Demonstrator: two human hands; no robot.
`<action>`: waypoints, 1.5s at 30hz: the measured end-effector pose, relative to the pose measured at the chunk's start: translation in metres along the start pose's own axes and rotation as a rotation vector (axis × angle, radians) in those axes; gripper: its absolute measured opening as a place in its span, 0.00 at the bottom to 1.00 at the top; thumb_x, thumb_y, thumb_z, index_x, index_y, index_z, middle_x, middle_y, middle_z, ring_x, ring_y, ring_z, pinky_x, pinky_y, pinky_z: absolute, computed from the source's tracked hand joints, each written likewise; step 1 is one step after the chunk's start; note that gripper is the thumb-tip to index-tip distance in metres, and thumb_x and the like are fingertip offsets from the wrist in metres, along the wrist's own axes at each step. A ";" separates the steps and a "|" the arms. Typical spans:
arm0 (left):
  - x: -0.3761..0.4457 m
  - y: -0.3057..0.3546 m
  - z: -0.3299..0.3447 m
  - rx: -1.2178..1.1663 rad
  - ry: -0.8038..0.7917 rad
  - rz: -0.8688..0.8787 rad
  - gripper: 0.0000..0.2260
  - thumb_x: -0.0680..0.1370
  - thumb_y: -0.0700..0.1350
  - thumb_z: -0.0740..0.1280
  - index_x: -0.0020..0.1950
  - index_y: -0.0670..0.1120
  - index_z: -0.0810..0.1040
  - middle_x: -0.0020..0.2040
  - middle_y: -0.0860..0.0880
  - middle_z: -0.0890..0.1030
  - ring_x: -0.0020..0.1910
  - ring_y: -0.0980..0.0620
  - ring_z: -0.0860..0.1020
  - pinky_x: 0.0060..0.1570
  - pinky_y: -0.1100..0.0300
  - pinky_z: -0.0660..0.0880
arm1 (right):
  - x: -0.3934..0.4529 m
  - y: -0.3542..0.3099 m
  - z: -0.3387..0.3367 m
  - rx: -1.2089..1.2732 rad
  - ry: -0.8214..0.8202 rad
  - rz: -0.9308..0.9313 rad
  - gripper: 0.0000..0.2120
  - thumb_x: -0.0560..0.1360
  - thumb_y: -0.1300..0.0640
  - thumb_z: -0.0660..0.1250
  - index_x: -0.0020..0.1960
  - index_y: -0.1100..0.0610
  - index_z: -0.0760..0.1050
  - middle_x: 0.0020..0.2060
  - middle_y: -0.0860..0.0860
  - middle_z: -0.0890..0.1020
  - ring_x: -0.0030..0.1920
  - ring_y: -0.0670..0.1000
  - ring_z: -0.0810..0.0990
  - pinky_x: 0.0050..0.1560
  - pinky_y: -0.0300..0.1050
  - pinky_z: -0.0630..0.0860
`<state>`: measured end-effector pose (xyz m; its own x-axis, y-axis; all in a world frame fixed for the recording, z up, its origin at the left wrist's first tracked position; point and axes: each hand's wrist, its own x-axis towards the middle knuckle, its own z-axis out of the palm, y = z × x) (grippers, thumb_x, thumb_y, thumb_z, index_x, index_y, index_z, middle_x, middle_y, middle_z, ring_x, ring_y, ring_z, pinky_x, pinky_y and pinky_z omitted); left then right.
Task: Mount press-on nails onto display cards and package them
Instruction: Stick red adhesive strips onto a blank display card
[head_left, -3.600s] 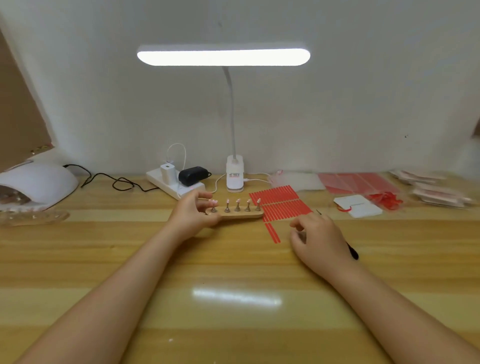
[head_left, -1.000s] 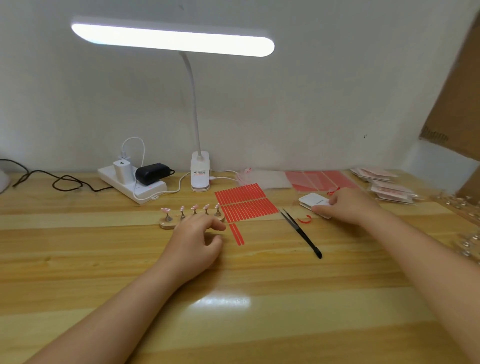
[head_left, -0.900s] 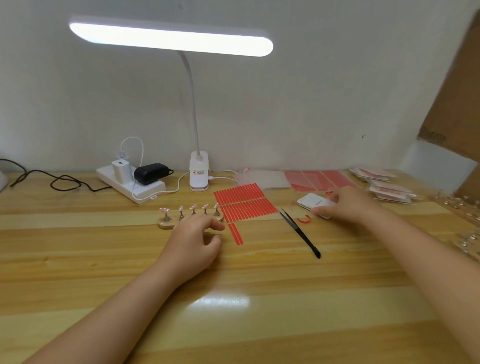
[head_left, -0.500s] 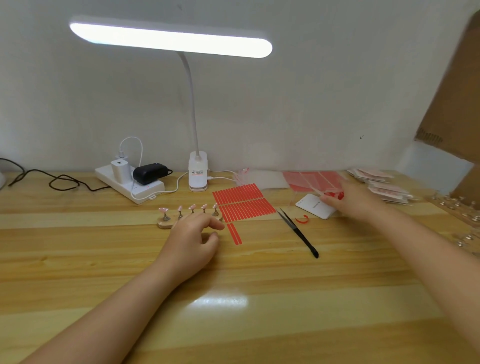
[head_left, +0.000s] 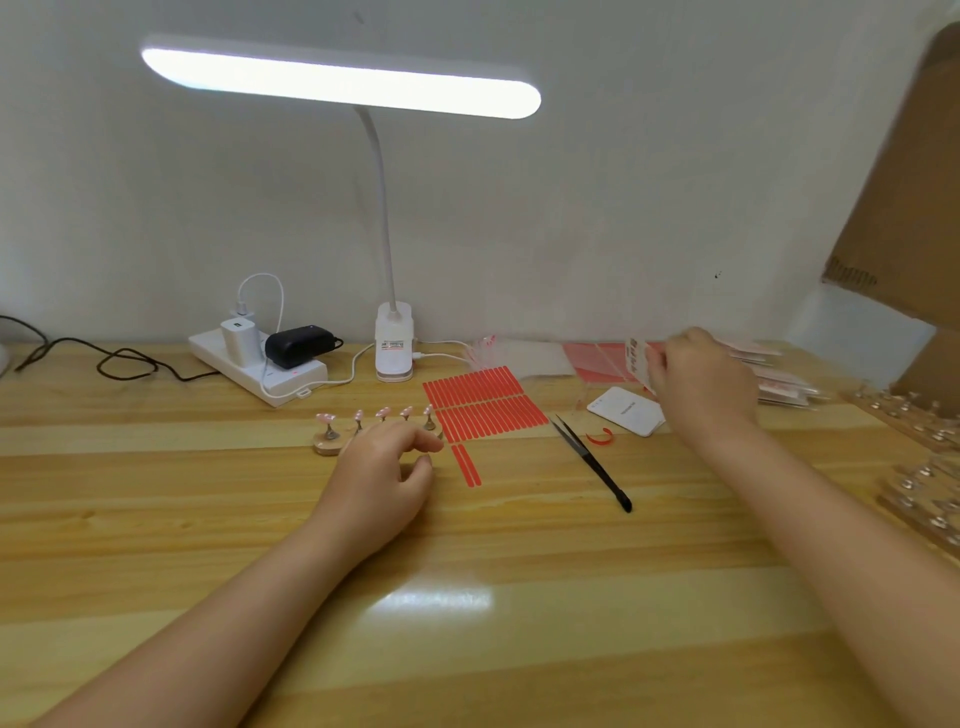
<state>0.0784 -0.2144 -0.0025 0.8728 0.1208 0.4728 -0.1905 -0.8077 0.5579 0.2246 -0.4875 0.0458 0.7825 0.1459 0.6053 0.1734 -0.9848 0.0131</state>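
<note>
A small wooden holder (head_left: 326, 445) carries several pink press-on nails (head_left: 383, 414) on little stands. My left hand (head_left: 382, 474) rests on the table just in front of it, fingers loosely curled, fingertips near the holder's right end. My right hand (head_left: 698, 383) is lifted at the right rear and grips a display card (head_left: 635, 357) held on edge. A stack of white cards (head_left: 623, 410) lies below it. Rows of red adhesive strips (head_left: 483, 402) lie in the middle, with black tweezers (head_left: 592, 462) to their right.
A desk lamp (head_left: 393, 343) clamps at the back, beside a power strip (head_left: 260, 371) with chargers. Red sheets (head_left: 592, 358) and packaged sets (head_left: 779, 387) sit at the rear right. Clear nail stands (head_left: 919, 421) line the right edge. A brown cardboard box (head_left: 904, 208) stands at the far right.
My right hand left the tweezers, went to the white card stack, then lifted a card from it. My left hand slid off the nail holder's left end to its front.
</note>
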 end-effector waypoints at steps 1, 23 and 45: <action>0.000 0.001 0.000 -0.022 0.019 0.017 0.07 0.79 0.43 0.63 0.52 0.49 0.80 0.49 0.57 0.78 0.54 0.58 0.73 0.58 0.58 0.68 | -0.002 -0.008 -0.007 0.046 0.024 -0.020 0.13 0.81 0.56 0.58 0.50 0.62 0.78 0.49 0.56 0.77 0.43 0.58 0.78 0.35 0.44 0.64; 0.013 0.005 -0.030 -0.558 -0.098 -0.502 0.08 0.73 0.34 0.69 0.44 0.47 0.82 0.52 0.51 0.81 0.50 0.48 0.80 0.43 0.54 0.78 | -0.108 -0.114 -0.042 0.584 0.244 -0.561 0.16 0.75 0.48 0.62 0.38 0.59 0.80 0.37 0.52 0.79 0.31 0.52 0.76 0.26 0.43 0.70; 0.011 0.024 -0.034 -0.849 0.151 -0.273 0.10 0.72 0.42 0.72 0.52 0.50 0.79 0.42 0.50 0.85 0.40 0.56 0.82 0.37 0.65 0.77 | -0.105 -0.114 -0.028 1.554 -0.386 0.148 0.04 0.76 0.56 0.68 0.44 0.53 0.81 0.33 0.44 0.84 0.31 0.39 0.77 0.32 0.29 0.71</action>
<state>0.0680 -0.2131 0.0388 0.8795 0.3685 0.3011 -0.3051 -0.0491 0.9511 0.1062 -0.3927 0.0031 0.9019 0.3132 0.2975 0.3073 0.0188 -0.9514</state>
